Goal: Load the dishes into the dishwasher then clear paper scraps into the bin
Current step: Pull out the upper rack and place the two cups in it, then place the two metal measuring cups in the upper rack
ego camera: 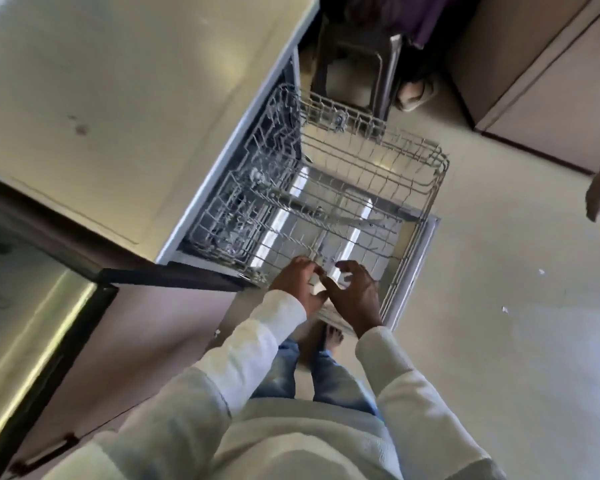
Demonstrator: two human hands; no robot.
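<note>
The dishwasher (222, 174) stands open under the counter (101, 98). Its rack (378, 174) is pulled out over the lowered door (425, 247) and no dishes show on its wires.

Both hands meet at the rack's 6 o'clock edge. The left hand (297, 282) has its fingers curled down at the rim. The blur hides whether they grasp the wire or only rest there, so I cannot tell its grip. Just beside it at 3 o'clock, the right hand (355, 292) hovers with fingers spread and half bent, grasping nothing. A pale flat thing (329, 315) lies under the two hands, perhaps a plate.

Paper scraps lie on the floor (499, 358): one scrap (541, 271) at 3 o'clock from the hands, and a second scrap (504, 309) near it at 4 o'clock.

A stool (354, 64) stands at 12 o'clock from the rack.
</note>
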